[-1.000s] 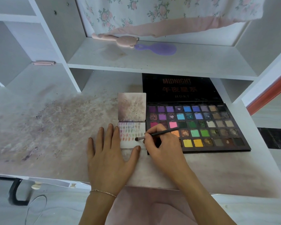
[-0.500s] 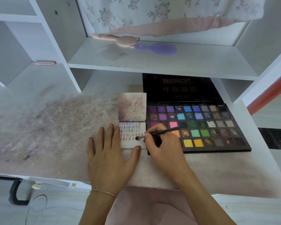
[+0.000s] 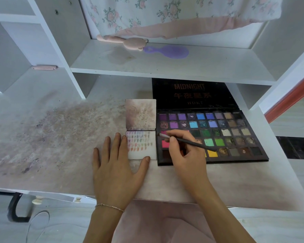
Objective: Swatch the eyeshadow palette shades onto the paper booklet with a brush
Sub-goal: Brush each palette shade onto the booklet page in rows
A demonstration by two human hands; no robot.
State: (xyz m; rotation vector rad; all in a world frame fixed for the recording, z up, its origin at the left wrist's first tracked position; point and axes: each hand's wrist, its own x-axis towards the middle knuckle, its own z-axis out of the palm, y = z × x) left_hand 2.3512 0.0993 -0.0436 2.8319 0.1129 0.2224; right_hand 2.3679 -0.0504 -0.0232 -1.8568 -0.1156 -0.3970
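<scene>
A black eyeshadow palette (image 3: 235,135) lies open on the desk, its lid reading MIDNIGHT propped behind. Left of it lies a small open paper booklet (image 3: 148,149) with rows of colour swatches on its lower page. My left hand (image 3: 115,170) lies flat on the desk, fingers beside the booklet's left edge and thumb at its bottom edge. My right hand (image 3: 186,153) pinches a thin dark brush (image 3: 188,142). The brush tip sits over the pink pans at the palette's left edge.
The desk (image 3: 60,134) is stained with powder on its left half. On the shelf above lie a pink brush (image 3: 128,42) and a purple hairbrush (image 3: 168,51). A floral cloth (image 3: 165,13) hangs at the back. White shelf dividers stand at left.
My right hand has carried the brush rightward and up, from the booklet's lower page to the pink pans at the palette's left edge. My left hand has stayed in place.
</scene>
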